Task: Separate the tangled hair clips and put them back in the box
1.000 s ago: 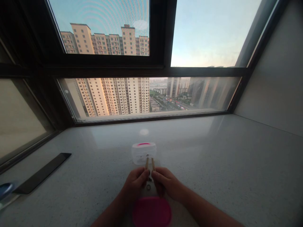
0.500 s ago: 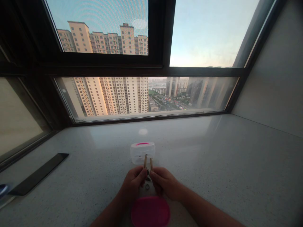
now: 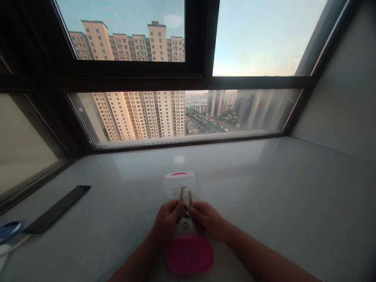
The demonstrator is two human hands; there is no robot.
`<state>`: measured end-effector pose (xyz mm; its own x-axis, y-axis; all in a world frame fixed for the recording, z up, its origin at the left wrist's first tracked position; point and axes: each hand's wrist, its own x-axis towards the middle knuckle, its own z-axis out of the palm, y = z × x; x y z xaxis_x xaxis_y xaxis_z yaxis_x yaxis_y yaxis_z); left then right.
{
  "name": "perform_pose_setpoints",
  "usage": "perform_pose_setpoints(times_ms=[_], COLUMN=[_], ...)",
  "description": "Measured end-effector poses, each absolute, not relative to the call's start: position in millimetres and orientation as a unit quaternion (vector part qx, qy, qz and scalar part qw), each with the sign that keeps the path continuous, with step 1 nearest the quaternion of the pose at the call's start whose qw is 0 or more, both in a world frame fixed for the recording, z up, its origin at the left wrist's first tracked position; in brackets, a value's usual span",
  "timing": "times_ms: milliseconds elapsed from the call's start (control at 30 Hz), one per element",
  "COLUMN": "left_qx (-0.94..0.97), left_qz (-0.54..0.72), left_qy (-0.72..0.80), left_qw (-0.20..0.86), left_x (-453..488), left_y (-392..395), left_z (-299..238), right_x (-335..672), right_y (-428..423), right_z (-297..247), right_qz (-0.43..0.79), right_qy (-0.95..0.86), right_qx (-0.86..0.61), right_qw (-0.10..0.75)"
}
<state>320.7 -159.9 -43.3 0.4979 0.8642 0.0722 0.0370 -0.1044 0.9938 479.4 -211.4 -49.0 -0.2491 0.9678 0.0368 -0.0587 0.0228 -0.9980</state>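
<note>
My left hand (image 3: pixel 168 217) is closed in a pinch around a thin tan stick (image 3: pixel 181 194), which points up and away from me. My right hand (image 3: pixel 208 220) pinches a similar tan stick (image 3: pixel 190 198), held nearly parallel and a little apart from the first. Both look like wood, but their exact kind is too small to make out. Between the hands, small dark pieces (image 3: pixel 185 215) and a small grey ring (image 3: pixel 185 225) show. Just beyond the fingertips stands a clear plastic box (image 3: pixel 173 186) with a pink handle. Nearest me lies a pink oval lid (image 3: pixel 190 255).
The pale speckled sill (image 3: pixel 252 180) reaches to a dark-framed window (image 3: pixel 188 143). At the left lie a long dark flat object (image 3: pixel 57 209), a blue rounded thing (image 3: pixel 10 232) and a white cable (image 3: pixel 20 243). A side wall (image 3: pixel 340 117) closes off the right.
The view has shifted slightly, so everything sits a little higher and more of the blue thing at the left shows. Both hands keep their pinch on the sticks.
</note>
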Motion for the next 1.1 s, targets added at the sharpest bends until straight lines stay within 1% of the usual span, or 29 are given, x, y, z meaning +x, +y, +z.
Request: perform_pose_setpoints(times_ms=[800, 1100], left_qx=[0.627, 0.643], left_qz=[0.357, 0.337], left_qy=[0.329, 0.319], left_qw=[0.609, 0.609], left_x=[320.0, 321.1], left_y=[-158.5, -158.9], left_z=[-47.7, -46.0], right_x=[478.3, 477.2], right_y=[-209.4, -208.2], right_z=[-47.2, -49.2], right_qz=[0.596, 0.606], right_qy=[-0.530, -0.507], right_qx=[-0.389, -0.393], right_qw=[0.462, 0.471])
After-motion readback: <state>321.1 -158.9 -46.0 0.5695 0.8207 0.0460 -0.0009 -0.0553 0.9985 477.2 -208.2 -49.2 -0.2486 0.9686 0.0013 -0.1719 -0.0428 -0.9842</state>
